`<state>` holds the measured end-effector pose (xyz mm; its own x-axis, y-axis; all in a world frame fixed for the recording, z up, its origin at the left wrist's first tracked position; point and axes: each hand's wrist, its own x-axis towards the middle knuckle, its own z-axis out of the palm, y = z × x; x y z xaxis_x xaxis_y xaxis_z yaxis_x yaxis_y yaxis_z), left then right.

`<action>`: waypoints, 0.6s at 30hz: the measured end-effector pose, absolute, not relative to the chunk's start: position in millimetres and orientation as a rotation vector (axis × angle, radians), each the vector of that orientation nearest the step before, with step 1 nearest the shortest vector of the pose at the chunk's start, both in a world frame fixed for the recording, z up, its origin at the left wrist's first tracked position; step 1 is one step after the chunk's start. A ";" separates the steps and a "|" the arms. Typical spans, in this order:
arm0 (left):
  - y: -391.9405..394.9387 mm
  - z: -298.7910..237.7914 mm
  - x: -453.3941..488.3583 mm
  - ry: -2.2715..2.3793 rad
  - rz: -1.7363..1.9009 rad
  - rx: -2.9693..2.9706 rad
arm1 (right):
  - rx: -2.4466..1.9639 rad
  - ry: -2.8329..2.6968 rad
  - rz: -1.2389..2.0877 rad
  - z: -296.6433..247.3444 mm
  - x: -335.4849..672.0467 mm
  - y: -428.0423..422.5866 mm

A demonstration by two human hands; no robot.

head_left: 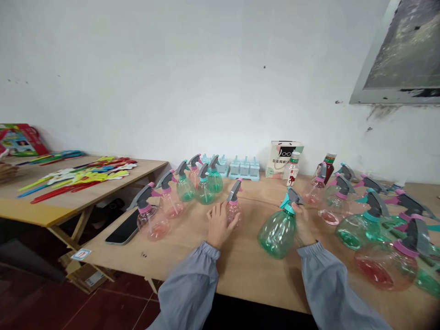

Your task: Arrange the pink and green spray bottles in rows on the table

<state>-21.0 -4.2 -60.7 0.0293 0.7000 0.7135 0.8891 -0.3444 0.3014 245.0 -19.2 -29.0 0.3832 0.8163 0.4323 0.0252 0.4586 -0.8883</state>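
My left hand [219, 223] is closed around a small clear pink spray bottle [233, 211] with a grey and pink trigger head, standing on the table. In my right hand [304, 225] is a clear green spray bottle [277, 233] with a grey and turquoise head. It leans to one side, gripped near its neck; some of my fingers are hidden behind it. To the left stand several pink and green spray bottles, among them a pink one [154, 223] nearest the edge. More are crowded on the right, including a large pink one [385, 266] and a green one [358, 229].
A phone [123, 228] lies by the table's left edge. Pale blue ice-pop moulds [244, 168], a paper bag [275, 165] and drink bottles, one white-labelled [292, 170], stand along the wall. Another table [37, 213] holds colourful hand-shaped sticks [85, 176]; another person's hand [7, 171] shows there.
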 end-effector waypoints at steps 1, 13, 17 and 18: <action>-4.4 -60.6 -21.1 -1.645 -1.211 -2.079 | -0.993 -1.048 0.572 -29.9 246.6 -17.2; -4.5 -60.7 -21.1 -1.660 -1.202 -2.102 | -1.198 -1.244 0.102 -34.4 251.5 -1.3; -5.7 -59.3 -21.5 -1.665 -1.216 -2.118 | -1.184 -1.272 0.116 -37.6 256.9 11.5; -6.1 -58.8 -21.7 -1.668 -1.221 -2.121 | -1.190 -1.288 0.098 -40.1 260.7 16.5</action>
